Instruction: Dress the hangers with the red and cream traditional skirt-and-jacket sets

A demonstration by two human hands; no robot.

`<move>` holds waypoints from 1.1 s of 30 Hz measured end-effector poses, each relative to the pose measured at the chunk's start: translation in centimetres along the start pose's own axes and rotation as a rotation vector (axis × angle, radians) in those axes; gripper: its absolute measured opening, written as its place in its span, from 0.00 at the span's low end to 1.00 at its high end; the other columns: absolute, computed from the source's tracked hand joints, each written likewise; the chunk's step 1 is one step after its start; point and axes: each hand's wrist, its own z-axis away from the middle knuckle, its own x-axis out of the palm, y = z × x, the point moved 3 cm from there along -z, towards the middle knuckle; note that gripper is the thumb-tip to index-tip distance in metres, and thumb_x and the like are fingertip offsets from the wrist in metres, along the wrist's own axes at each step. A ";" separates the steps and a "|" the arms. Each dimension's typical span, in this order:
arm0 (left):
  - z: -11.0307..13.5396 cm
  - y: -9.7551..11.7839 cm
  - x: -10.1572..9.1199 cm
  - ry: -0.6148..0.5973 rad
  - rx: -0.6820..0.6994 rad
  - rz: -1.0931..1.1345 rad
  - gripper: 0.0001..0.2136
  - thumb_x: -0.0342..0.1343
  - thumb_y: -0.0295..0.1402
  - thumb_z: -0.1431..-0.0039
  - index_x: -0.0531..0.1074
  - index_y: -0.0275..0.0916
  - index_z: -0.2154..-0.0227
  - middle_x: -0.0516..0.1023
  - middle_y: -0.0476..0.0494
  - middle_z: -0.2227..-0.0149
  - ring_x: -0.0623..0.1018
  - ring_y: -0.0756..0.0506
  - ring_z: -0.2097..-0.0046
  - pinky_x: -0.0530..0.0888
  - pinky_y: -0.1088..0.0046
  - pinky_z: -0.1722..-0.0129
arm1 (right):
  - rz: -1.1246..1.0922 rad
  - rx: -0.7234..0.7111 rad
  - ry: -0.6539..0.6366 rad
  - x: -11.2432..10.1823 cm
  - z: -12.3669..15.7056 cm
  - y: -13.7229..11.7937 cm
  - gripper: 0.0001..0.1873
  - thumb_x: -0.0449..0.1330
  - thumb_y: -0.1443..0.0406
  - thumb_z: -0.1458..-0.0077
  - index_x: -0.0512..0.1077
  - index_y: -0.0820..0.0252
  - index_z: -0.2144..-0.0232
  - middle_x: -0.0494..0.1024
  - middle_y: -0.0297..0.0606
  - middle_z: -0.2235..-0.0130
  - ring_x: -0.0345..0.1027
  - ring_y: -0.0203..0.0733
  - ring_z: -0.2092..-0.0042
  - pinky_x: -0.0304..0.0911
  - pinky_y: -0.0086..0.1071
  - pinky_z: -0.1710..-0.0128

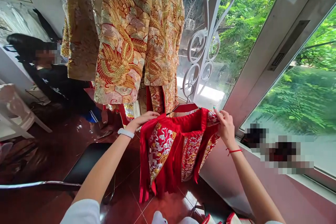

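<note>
A red skirt (170, 154) with gold and silver embroidered panels hangs in front of me, its gathered waistband spread sideways. At the waistband's left end, my left hand (145, 118) is closed on the cloth, a white band around its wrist. The opposite end is pinched in my right hand (225, 127), thumb up along the edge; a red string circles that wrist. Behind the waistband shows a dark clothes hanger (188, 98) with a metal hook. Part of the hanger and some of my left fingertips are hidden by the skirt.
Gold embroidered garments (123, 49) hang just beyond the skirt. A window with a metal frame (265, 49) and white scrolled bars (198, 45) runs along the right. A black chair seat (88, 162) stands at lower left. Farther left, a person (60, 80) in dark clothing bends near a white chair (15, 112).
</note>
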 end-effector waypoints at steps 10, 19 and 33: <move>0.3 6.2 -4.7 -0.300 -0.086 -0.126 0.23 0.67 0.45 0.57 0.76 0.36 0.61 0.69 0.55 0.79 0.69 0.51 0.76 0.63 0.78 0.75 | -0.082 0.037 0.015 -2.2 -2.8 0.1 0.30 0.50 0.77 0.55 0.79 0.53 0.53 0.78 0.39 0.51 0.67 0.48 0.54 0.67 0.39 0.58; 4.6 4.2 -6.8 -0.388 -0.129 -0.135 0.27 0.62 0.51 0.53 0.71 0.41 0.53 0.79 0.46 0.63 0.79 0.44 0.60 0.75 0.71 0.61 | -0.176 -0.010 -0.155 1.0 2.1 -0.6 0.42 0.51 0.75 0.53 0.60 0.52 0.34 0.73 0.42 0.45 0.72 0.48 0.51 0.71 0.34 0.63; 10.7 2.8 -5.2 -0.043 0.217 -0.681 0.30 0.44 0.25 0.42 0.64 0.44 0.35 0.71 0.40 0.41 0.70 0.38 0.39 0.66 0.51 0.35 | 0.000 -0.114 -0.119 1.2 0.6 -0.2 0.36 0.46 0.73 0.42 0.57 0.54 0.32 0.75 0.45 0.54 0.72 0.45 0.60 0.69 0.32 0.66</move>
